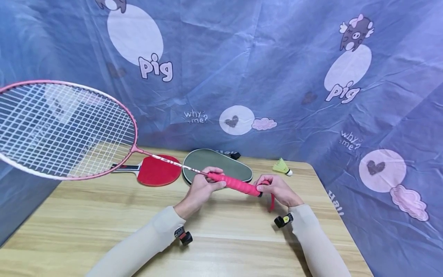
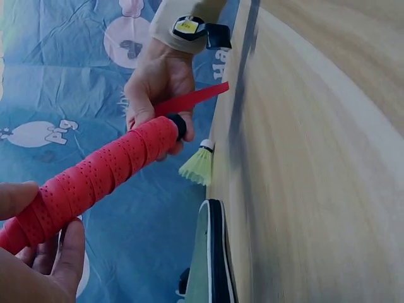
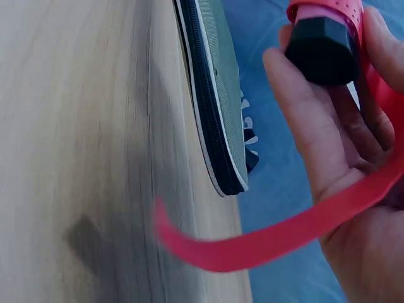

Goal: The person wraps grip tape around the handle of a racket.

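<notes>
A badminton racket point(image 1: 135, 148) is held above the table, its strung head to the left and its handle sloping down to the right. Perforated pink-red grip tape point(image 2: 95, 173) winds round the handle in overlapping turns. My left hand point(image 1: 202, 188) grips the handle near the shaft, thumb on the near side. At the butt end, my right hand point(image 1: 278, 189) pinches the grip tape against the handle. A loose strip of tape point(image 3: 252, 252) trails from the right hand. The black butt cap point(image 3: 322, 53) shows between the right fingers and thumb.
Behind the hands lie a red table tennis paddle point(image 1: 159, 171) and a green zipped paddle case point(image 1: 218, 163). A yellow shuttlecock point(image 1: 282, 166) lies at the back right of the wooden table point(image 1: 214, 246). A blue printed cloth point(image 1: 214, 69) hangs around the table.
</notes>
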Demonstrator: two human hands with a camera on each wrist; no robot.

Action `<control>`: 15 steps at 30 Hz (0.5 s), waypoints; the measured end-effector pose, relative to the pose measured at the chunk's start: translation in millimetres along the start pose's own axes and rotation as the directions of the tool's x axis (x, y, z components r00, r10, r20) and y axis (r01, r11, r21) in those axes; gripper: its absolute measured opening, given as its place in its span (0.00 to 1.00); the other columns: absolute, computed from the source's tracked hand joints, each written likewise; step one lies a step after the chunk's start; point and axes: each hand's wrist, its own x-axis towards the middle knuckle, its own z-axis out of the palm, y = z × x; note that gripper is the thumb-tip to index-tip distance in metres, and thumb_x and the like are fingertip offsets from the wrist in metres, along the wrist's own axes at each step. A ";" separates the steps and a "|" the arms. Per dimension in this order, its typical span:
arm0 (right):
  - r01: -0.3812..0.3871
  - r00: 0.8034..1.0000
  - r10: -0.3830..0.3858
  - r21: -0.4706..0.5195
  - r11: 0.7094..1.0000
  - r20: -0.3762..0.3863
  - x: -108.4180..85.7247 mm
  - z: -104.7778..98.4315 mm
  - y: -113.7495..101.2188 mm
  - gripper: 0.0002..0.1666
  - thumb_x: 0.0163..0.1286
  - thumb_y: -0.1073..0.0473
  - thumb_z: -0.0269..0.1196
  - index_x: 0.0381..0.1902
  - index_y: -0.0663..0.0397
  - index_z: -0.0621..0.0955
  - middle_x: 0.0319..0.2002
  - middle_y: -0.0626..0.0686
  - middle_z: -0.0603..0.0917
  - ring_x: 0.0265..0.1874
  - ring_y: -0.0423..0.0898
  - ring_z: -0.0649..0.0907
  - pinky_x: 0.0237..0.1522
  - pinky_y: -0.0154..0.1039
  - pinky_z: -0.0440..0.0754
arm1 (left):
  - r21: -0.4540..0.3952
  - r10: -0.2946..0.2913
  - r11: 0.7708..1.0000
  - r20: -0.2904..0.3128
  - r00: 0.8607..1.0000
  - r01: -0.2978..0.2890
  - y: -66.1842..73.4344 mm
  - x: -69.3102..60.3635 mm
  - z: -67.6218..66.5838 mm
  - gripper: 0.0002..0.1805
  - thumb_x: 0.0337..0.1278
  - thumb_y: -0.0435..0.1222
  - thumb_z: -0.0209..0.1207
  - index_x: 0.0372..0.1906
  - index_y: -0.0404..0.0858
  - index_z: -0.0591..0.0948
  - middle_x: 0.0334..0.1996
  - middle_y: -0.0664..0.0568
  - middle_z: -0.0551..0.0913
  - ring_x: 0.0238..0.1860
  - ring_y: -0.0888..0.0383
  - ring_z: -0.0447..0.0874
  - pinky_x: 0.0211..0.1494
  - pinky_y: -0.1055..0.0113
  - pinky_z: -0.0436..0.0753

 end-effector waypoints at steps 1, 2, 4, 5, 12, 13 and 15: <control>0.000 1.000 0.000 -0.017 1.000 -0.005 0.2 0.3 -0.6 0.10 0.63 0.66 0.69 0.36 0.72 0.81 0.40 0.42 0.89 0.45 0.39 0.85 0.48 0.32 0.80 | -0.009 0.007 1.000 -0.004 1.000 -0.007 0.4 0.2 0.4 0.21 0.50 0.22 0.68 0.51 0.32 0.81 0.51 0.35 0.86 0.44 0.62 0.86 0.46 0.75 0.84; -0.003 1.000 0.002 -0.036 0.999 -0.014 0.4 0.9 -1.5 0.11 0.62 0.66 0.69 0.35 0.72 0.81 0.40 0.43 0.88 0.45 0.39 0.84 0.47 0.32 0.80 | -0.010 0.013 1.000 -0.013 1.000 -0.013 1.0 0.3 0.6 0.21 0.50 0.22 0.68 0.51 0.32 0.81 0.51 0.35 0.86 0.44 0.62 0.86 0.46 0.75 0.84; -0.007 0.999 0.004 -0.068 0.998 -0.039 1.0 2.8 -3.8 0.12 0.60 0.66 0.71 0.35 0.71 0.80 0.40 0.44 0.86 0.45 0.40 0.84 0.46 0.32 0.80 | 0.016 0.028 0.999 -0.045 0.999 -0.027 2.4 0.2 0.6 0.18 0.51 0.24 0.69 0.49 0.32 0.81 0.48 0.37 0.87 0.43 0.63 0.85 0.46 0.76 0.83; -0.011 0.999 0.007 -0.081 0.997 -0.053 1.2 3.8 -5.1 0.11 0.59 0.66 0.71 0.34 0.70 0.80 0.41 0.45 0.86 0.45 0.41 0.83 0.46 0.32 0.80 | 0.043 0.034 0.999 -0.066 0.997 -0.032 3.0 0.2 0.4 0.17 0.52 0.27 0.70 0.48 0.32 0.82 0.46 0.39 0.88 0.42 0.63 0.85 0.45 0.75 0.82; -0.037 0.993 0.024 -0.119 0.992 -0.115 2.2 6.7 -8.5 0.11 0.55 0.64 0.75 0.32 0.62 0.82 0.42 0.47 0.87 0.46 0.43 0.83 0.47 0.32 0.80 | 0.223 0.041 0.975 -0.162 0.986 -0.004 4.3 1.1 -1.3 0.15 0.54 0.41 0.73 0.43 0.40 0.83 0.38 0.47 0.88 0.35 0.65 0.83 0.40 0.74 0.80; -0.033 0.993 0.019 -0.121 0.992 -0.114 2.0 5.7 -7.5 0.10 0.56 0.65 0.75 0.31 0.60 0.83 0.42 0.47 0.87 0.46 0.42 0.83 0.48 0.32 0.80 | 0.224 0.039 0.975 -0.161 0.986 -0.002 4.3 1.1 -1.6 0.15 0.54 0.40 0.73 0.43 0.39 0.83 0.38 0.47 0.88 0.34 0.64 0.84 0.39 0.74 0.80; -0.017 0.994 0.004 -0.124 0.992 -0.107 1.1 3.1 -5.3 0.06 0.58 0.65 0.73 0.32 0.57 0.85 0.41 0.47 0.87 0.45 0.41 0.84 0.47 0.32 0.80 | 0.206 0.031 0.979 -0.152 0.988 0.001 4.5 1.0 -1.9 0.14 0.54 0.38 0.73 0.43 0.39 0.84 0.37 0.46 0.88 0.34 0.64 0.84 0.37 0.74 0.80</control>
